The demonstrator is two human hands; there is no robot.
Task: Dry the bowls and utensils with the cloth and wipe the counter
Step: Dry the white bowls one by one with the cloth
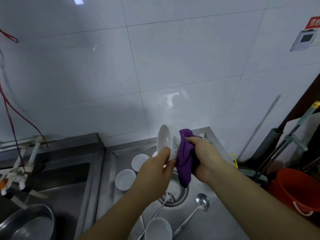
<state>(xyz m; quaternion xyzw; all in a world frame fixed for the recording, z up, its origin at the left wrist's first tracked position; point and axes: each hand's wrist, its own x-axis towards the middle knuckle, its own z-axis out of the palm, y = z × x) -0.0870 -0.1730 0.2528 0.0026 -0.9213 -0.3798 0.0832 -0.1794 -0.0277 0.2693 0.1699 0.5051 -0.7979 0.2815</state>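
My left hand [156, 168] grips the lower rim of a white bowl [165, 138], held on edge above the steel counter [213, 220]. My right hand [205, 158] holds a purple cloth [185, 161] pressed against the bowl's right side. On the counter below stand white bowls [125, 179], [139, 161] and, near the front, another white bowl [158, 228]. Two steel ladles lie there, one [201, 203] to the right, the other ladle [168, 199] partly under my left arm. A steel bowl [180, 193] sits beneath the cloth.
A sink [57, 181] lies to the left with a taped faucet [22, 168] and a steel basin [27, 222] at its front. An orange bucket [294, 189] and mop handles [284, 139] stand right of the counter. White tiled wall behind.
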